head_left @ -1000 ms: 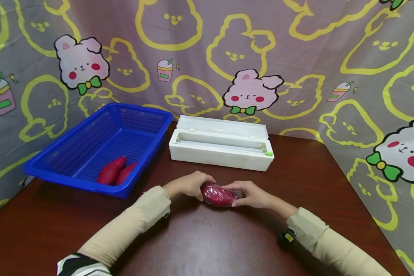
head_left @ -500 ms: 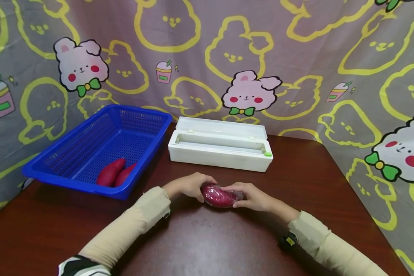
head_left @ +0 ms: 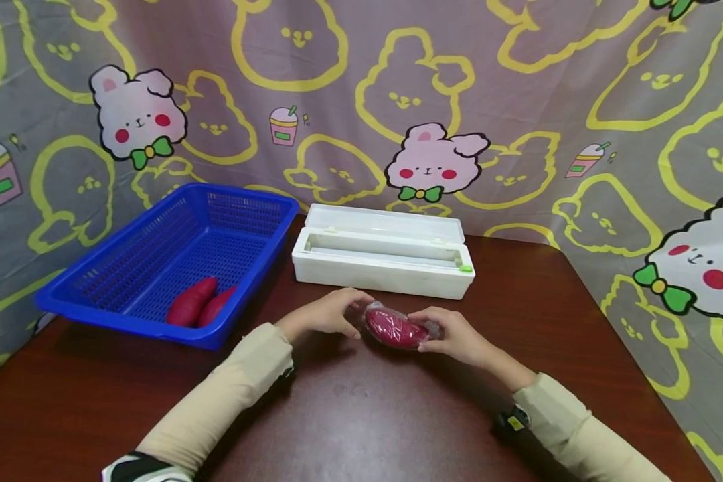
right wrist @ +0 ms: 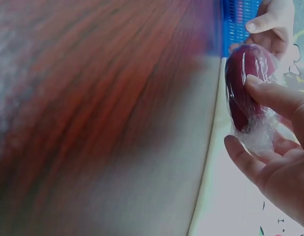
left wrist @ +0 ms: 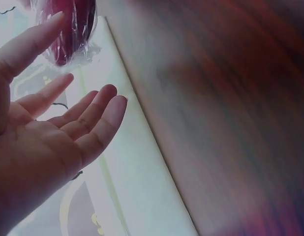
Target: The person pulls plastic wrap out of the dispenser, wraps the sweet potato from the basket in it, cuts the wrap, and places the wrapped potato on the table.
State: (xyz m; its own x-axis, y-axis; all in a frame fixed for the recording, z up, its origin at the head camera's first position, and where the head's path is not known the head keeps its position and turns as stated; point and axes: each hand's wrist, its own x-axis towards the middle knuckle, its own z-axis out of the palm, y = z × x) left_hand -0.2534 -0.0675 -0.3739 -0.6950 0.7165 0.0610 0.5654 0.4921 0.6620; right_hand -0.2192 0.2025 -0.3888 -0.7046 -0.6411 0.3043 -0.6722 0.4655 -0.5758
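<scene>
A red-purple sweet potato (head_left: 394, 327) in clear, crinkled plastic film is held over the table in front of the white box. My right hand (head_left: 456, 336) grips its right end, the thumb lying over the film in the right wrist view, where the wrapped sweet potato (right wrist: 243, 88) shows shiny folds and bunched film at its near end. At its other end my left hand (head_left: 328, 313) stands with fingers spread and slightly bent, a small gap away. The left wrist view has the left hand (left wrist: 53, 132) palm visible, with nothing in it.
A blue plastic basket (head_left: 126, 325) on the left holds unwrapped sweet potatoes (head_left: 191, 302). Behind the hands stands a long white wrap dispenser box (head_left: 379, 273) with its lid (head_left: 385, 222) up and a green slider at its right end. A patterned curtain (head_left: 337, 80) surrounds the brown table (head_left: 361, 428).
The left hand has let go of the wrapped sweet potato and drawn off slightly to the left. The right hand has carried it a little to the right and up.
</scene>
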